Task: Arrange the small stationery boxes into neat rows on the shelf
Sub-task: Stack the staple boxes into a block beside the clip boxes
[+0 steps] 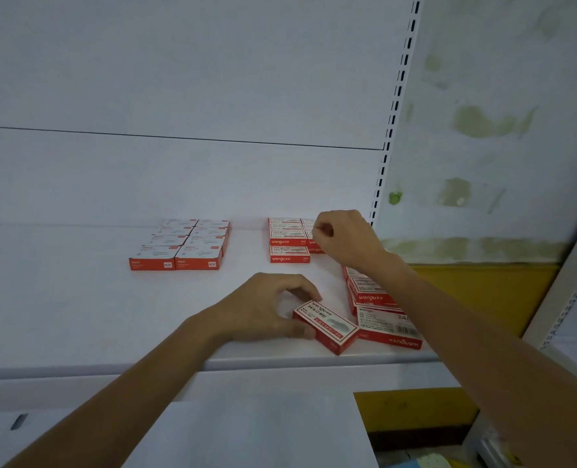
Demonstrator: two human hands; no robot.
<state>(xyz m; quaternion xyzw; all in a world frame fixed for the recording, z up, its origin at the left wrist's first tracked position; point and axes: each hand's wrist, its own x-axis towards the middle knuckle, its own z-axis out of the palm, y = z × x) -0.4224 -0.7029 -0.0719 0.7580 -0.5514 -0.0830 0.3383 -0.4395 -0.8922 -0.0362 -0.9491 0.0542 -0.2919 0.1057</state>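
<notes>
Left hand [267, 305] fingers pinch box [326, 325] | right hand [343, 236] fingers curled, grip unclear

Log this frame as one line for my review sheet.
left hand grips staple box near shelf front | right hand curled over right rows, grip unclear | left rows neat | pile unsorted front-right

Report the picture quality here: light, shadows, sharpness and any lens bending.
Head view: soft, dim, bluish light with no glare; only a faint shadow under the left hand; print on the near box is legible, print on the far left boxes is smeared; the slotted upright bows from wide-angle distortion.
</notes>
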